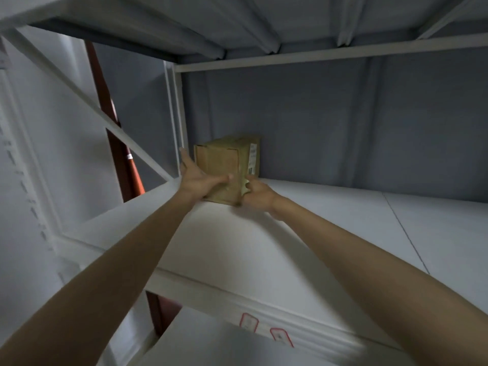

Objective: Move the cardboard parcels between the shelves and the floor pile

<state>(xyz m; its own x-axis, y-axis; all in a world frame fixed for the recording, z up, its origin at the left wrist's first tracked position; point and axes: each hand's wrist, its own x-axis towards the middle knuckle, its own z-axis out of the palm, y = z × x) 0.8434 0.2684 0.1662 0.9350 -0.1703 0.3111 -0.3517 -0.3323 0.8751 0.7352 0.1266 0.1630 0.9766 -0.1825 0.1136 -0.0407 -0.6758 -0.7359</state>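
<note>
Just one cardboard parcel (227, 170) in view, sitting on the white shelf (343, 223) way back in the left rear corner, close to the upright post (177, 107) and the grey back wall (343, 122). Both hands are on it: left hand (196, 178) pressed on the left face with the thumb across the front, right hand (257, 194) clamped on the lower right corner. The parcel has a white label (252, 158) down its right side, print too blurry to read. Two red-outlined tags (265, 330) on the shelf's front edge, also unreadable. Loads of bare shelf to the right, and decent headroom under the shelf above (237, 27)
</note>
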